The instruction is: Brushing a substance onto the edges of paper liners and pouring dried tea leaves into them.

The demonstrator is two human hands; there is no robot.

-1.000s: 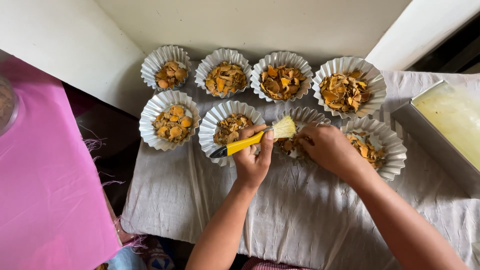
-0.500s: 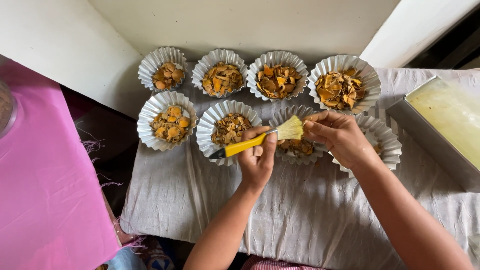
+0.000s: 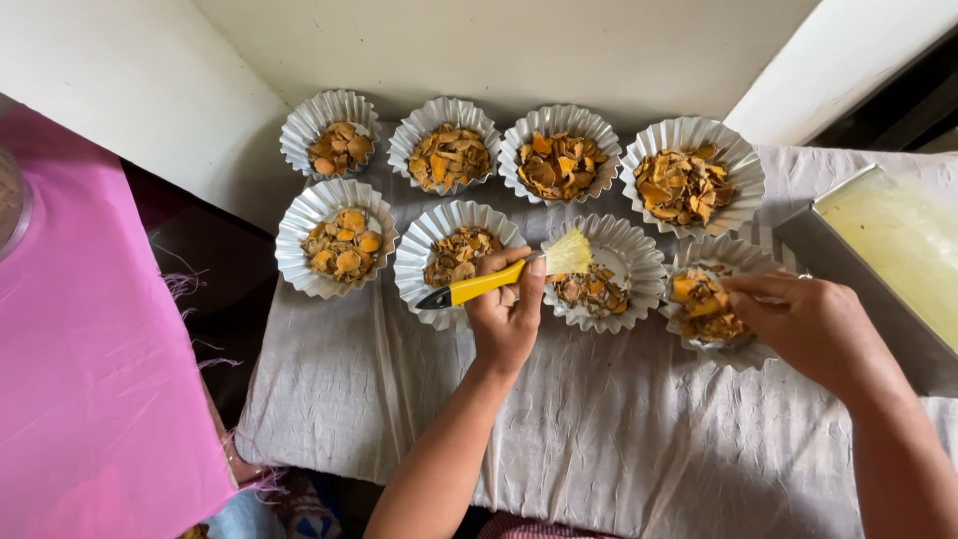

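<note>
My left hand (image 3: 507, 314) grips a yellow-handled brush (image 3: 499, 279) whose pale bristles hover over a fluted foil cup (image 3: 639, 262) in the front row, holding a few orange-brown slices. My right hand (image 3: 813, 324) rests on the front right foil cup (image 3: 720, 258), fingertips pinching orange slices (image 3: 699, 294) inside it. Several more fluted cups hold dried orange slices: a back row, including the cup (image 3: 691, 185) at the right end, and two front cups at left, such as the one (image 3: 337, 240) nearest the edge.
The cups sit on a wrinkled grey cloth (image 3: 599, 439). A metal tray (image 3: 878, 260) with pale yellow contents stands at the right. A pink cloth (image 3: 90, 369) covers the surface at left, with a dark gap beside it. A pale wall runs behind the cups.
My right hand has moved right, from the middle front cup to the front right cup. My left hand with the brush has stayed nearly in place.
</note>
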